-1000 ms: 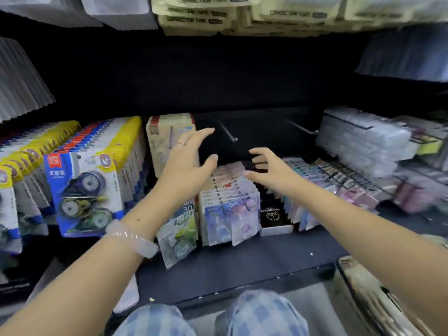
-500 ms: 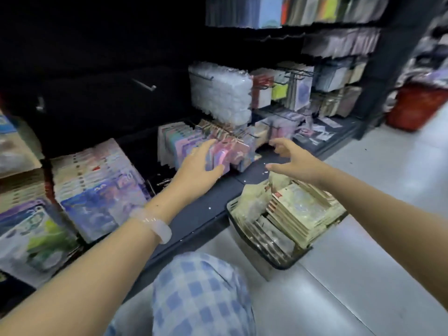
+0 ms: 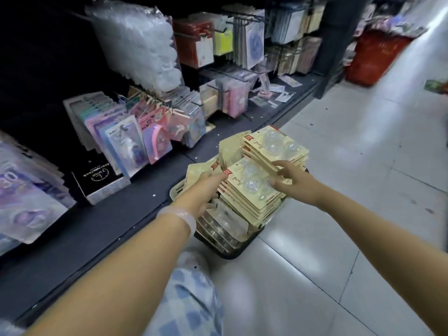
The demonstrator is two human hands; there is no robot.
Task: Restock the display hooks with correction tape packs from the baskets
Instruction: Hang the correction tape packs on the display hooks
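A dark basket (image 3: pixel 232 253) on the floor beside the shelf holds stacks of cream correction tape packs (image 3: pixel 252 190) with clear blisters and red labels. A second stack (image 3: pixel 276 147) lies further back in it. My left hand (image 3: pixel 206 190), a pale bracelet on its wrist, reaches the left edge of the near stack with fingers extended. My right hand (image 3: pixel 291 181) lies on the stack's right side, thumb and fingers spread over the top pack. Neither hand has lifted a pack.
The dark shelf base (image 3: pixel 97 234) runs along the left, with hooks of pastel packs (image 3: pixel 126 139), a black box (image 3: pixel 99 180) and white blister packs (image 3: pixel 140 44) above. A red basket (image 3: pixel 373 57) stands far down the tiled aisle (image 3: pixel 339 190). My checked trouser knee (image 3: pixel 189 306) is below.
My view swung right from the hooks down to the basket. Both hands dropped from the shelf display onto the near stack of packs.
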